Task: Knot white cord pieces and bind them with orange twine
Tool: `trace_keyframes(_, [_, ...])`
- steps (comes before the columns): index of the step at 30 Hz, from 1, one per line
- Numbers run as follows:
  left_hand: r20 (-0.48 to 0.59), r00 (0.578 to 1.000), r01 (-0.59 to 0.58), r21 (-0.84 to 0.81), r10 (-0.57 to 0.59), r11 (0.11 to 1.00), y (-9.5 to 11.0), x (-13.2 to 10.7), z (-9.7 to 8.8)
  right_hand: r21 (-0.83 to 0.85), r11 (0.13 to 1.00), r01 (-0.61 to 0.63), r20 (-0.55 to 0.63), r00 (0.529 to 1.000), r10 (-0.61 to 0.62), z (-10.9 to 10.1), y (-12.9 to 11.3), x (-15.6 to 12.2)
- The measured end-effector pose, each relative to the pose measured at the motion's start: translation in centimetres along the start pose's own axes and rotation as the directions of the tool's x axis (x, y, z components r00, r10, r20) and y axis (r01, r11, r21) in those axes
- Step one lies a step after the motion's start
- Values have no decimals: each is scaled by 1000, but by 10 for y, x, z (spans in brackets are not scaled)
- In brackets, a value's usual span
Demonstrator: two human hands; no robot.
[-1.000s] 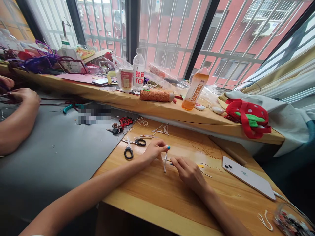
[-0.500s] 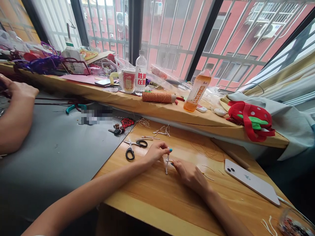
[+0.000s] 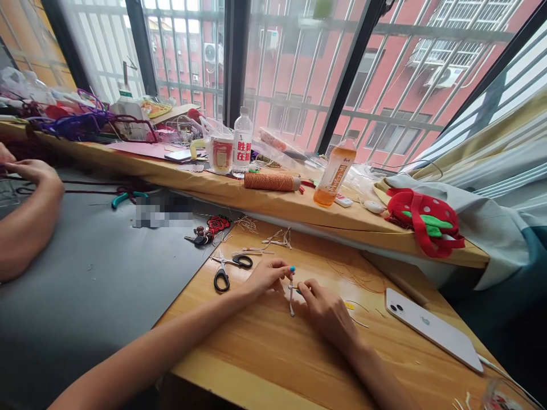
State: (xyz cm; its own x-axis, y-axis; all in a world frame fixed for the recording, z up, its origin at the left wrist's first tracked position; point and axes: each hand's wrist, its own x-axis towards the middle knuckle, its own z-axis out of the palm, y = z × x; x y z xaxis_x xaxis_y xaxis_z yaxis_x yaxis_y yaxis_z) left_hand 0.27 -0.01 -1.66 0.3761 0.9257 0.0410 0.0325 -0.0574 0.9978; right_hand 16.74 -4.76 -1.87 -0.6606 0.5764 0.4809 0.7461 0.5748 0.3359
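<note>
A short piece of white knotted cord (image 3: 292,302) hangs over the wooden table. My left hand (image 3: 270,275), with blue nail polish, pinches its upper end between thumb and fingertips. My right hand (image 3: 327,310) is closed just to the right, its fingertips at the knot in the cord. Something thin and orange-tinted shows between those fingertips; most of it is hidden by the fingers. Black-handled scissors (image 3: 231,262) lie open to the left of my left hand. Behind the hands rest more white cord pieces (image 3: 280,236).
A white phone (image 3: 431,327) lies at right, a cable attached, near a clear jar (image 3: 504,393). Keys (image 3: 199,238) are on the grey surface. An orange thread spool (image 3: 271,181) and an amber drink bottle (image 3: 335,173) occupy the ledge. Another person's hand (image 3: 36,173) works at far left.
The camera view has tilted slightly. Both my hands keep their grip at the cord, and the right fingers have shifted a little at the knot. The other person's hand has moved slightly.
</note>
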Motion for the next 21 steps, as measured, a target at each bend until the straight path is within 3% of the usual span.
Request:
trace_keyframes(7, [-11,999,-30,91,31,995,-5,0,0,147,986,72,-8,997,-72,3,4,-6])
trace_keyframes(14, [-9,984,-173,152,176,973,-5,-2,-1,22,975,223,-146,965,-217,-2,4,-3])
trace_keyframes(21, [0,973,-227,151,229,962,-5,-3,1,-20,992,126,-105,986,-127,-1,5,-1])
